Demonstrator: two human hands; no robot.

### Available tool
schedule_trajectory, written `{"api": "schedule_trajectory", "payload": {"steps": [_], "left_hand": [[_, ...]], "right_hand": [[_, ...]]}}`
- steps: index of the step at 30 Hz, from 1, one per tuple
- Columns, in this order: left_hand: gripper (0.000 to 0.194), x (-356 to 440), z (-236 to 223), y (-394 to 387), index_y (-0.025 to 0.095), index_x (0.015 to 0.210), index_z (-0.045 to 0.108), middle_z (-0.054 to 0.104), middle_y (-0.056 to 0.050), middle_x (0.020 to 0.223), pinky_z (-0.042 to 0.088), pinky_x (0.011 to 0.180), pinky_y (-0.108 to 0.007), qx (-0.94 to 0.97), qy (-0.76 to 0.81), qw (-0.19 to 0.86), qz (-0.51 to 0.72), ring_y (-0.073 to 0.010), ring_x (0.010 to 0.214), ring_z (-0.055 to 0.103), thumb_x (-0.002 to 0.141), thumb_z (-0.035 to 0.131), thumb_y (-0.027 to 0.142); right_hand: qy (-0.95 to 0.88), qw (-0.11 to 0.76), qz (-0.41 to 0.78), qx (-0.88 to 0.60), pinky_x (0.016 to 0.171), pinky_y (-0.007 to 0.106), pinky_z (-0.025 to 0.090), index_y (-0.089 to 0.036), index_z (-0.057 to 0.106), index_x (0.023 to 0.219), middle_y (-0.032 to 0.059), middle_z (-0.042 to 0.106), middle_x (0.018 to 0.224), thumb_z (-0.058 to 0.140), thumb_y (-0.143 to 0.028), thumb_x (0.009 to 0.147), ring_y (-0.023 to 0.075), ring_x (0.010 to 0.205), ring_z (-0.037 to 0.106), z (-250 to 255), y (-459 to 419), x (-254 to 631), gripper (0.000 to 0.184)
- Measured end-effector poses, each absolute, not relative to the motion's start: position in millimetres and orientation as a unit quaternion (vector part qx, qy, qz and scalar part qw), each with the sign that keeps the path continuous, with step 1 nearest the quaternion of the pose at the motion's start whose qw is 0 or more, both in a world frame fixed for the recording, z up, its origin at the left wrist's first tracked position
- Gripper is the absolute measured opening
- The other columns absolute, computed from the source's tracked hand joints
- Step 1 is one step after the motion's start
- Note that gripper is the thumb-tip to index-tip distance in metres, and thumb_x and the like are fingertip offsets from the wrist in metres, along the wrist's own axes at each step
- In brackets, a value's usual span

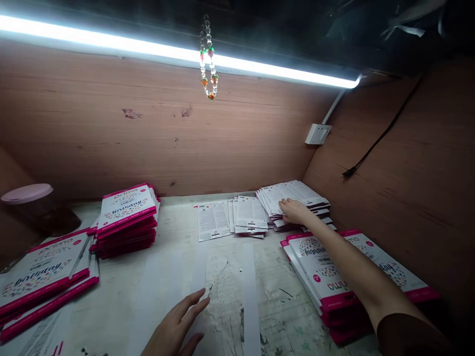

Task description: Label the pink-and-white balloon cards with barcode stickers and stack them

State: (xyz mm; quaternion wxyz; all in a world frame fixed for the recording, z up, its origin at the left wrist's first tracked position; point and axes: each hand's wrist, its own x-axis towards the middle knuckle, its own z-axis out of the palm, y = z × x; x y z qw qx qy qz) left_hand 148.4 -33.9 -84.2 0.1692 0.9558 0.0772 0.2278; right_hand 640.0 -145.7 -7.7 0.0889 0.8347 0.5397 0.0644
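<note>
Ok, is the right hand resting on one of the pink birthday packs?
No, the right hand rests on a fanned stack of white printed sheets, beyond the pink Primo birthday packs.

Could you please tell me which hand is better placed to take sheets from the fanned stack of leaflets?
Probably the right hand: it rests on the fanned stack of leaflets. The left hand is open over the near part of the worktop, much farther from that stack.

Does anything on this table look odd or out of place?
The white leaflets under the right hand lie fanned and uneven, unlike the neater pink-edged birthday packs. The table covering is also worn and stained near the left hand.
</note>
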Motion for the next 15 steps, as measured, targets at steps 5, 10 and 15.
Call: {"api": "schedule_trajectory", "payload": {"steps": [5,10,15], "left_hand": [[0.049,156,-76,-44,0.036,0.135,0.047,0.059,-0.003,0.135,0.055,0.094,-0.029,0.950,0.109,0.194,0.221,-0.0214,0.116,0.063,0.088,0.049,0.022],[0.044,156,-76,-47,0.036,0.133,0.049,0.059,-0.003,0.135,0.056,0.092,-0.030,0.948,0.111,0.210,0.212,-0.0221,0.115,0.064,0.090,0.047,0.026],[0.042,152,-83,-45,0.037,0.131,0.051,0.061,-0.002,0.133,0.057,0.092,-0.029,0.947,0.109,0.216,0.212,-0.0217,0.113,0.065,0.091,0.049,0.028]], "right_hand": [[0.522,0.098,0.097,0.842,0.099,0.049,0.036,-0.005,0.047,0.132,0.0267,0.050,0.132,0.056,-0.021,0.077,0.0375,0.118,0.048,-16,-139,630,0.058],[0.548,0.088,0.093,0.827,0.102,0.045,0.035,-0.007,0.053,0.129,0.0220,0.055,0.131,0.058,-0.020,0.072,0.0346,0.115,0.052,-14,-137,630,0.058],[0.530,0.031,0.118,0.839,0.102,0.048,0.036,0.001,0.055,0.128,0.0284,0.054,0.132,0.045,-0.008,0.077,0.0371,0.117,0.053,-14,-135,625,0.052]]}}
